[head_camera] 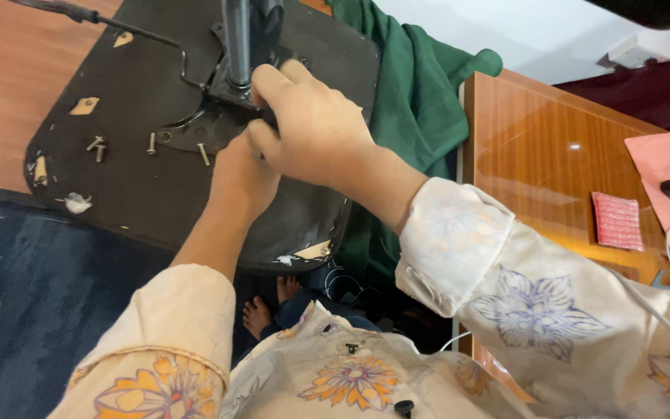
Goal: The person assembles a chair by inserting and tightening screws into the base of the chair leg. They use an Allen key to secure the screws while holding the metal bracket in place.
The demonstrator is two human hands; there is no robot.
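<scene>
An upturned black chair seat (141,77) lies in front of me, its underside up, with a metal post (238,39) and a black mounting plate (187,132) at its middle. My right hand (312,124) lies over the plate's right part beside the post, fingers curled on something hidden beneath them. My left hand (242,174) reaches in under the right hand; its fingers are hidden. Several loose screws (98,146) lie on the seat left of the plate, and one more screw (204,154) lies by my left hand.
A thin lever (118,25) sticks out from the plate to the upper left. A green cloth (413,93) hangs behind the seat. A glossy wooden table (537,163) at right carries a red patterned pouch (617,220), pink paper and a white cable. My bare feet (269,306) show below.
</scene>
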